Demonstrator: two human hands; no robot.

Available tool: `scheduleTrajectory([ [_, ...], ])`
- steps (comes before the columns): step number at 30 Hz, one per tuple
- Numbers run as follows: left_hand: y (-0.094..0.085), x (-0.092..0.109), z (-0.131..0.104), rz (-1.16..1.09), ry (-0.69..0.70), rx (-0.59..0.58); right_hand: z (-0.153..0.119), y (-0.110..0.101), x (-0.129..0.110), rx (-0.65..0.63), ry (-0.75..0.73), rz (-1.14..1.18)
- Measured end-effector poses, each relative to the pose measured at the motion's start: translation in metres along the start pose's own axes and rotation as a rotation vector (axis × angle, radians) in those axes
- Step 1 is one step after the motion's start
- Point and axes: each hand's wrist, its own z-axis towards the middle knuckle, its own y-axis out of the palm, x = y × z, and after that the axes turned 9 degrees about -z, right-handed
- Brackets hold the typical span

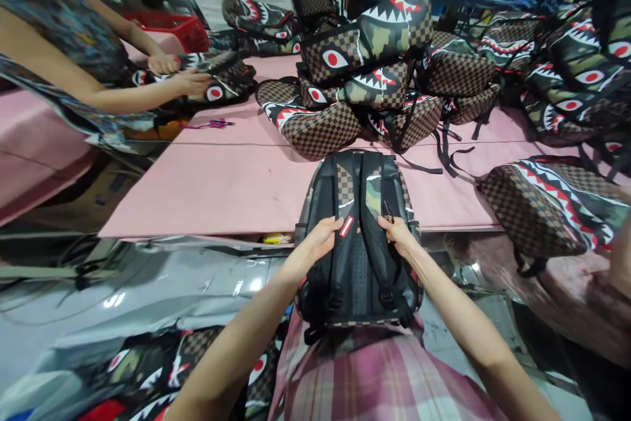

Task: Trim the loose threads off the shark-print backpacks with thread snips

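Note:
A black backpack (362, 289) with checkered and camouflage trim lies at the table's front edge, its back panel and both shoulder straps facing up. Its lower part reaches past the edge toward my lap. My left hand (323, 238) grips the left strap (346, 201), thumb beside a small red-and-white label (347, 226). On the other side, my right hand (397, 235) pinches the outer edge of the right strap (373, 201), close to a small dark tag. The fingers of both hands are partly hidden under the straps.
A pink-covered table (207, 191) spans the front. Piled backpacks (315, 129) with shark-face prints stand behind mine, more at the right. Another backpack (542, 211) lies at the right edge. At the left, a co-worker's hands (192, 83) handle a backpack. Several bags (197, 349) lie low left.

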Motion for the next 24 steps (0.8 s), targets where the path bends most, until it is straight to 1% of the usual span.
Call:
scheduleTrajectory([
  [4,-0.0003,-0.0014,-0.0011,-0.019,-0.007,-0.002,-0.0014,0.0004,0.0003,-0.022,0.034,0.025],
  [9,0.0006,-0.0011,-0.0004,-0.042,0.0,0.011,-0.001,0.0001,-0.0004,-0.02,0.061,0.058],
  [16,-0.0018,-0.0015,0.0007,-0.048,-0.017,0.012,0.0019,0.0005,0.0029,-0.026,0.066,0.085],
  [24,0.0027,-0.0038,-0.0014,-0.051,-0.006,0.05,0.0019,-0.002,0.0051,-0.044,0.081,0.122],
])
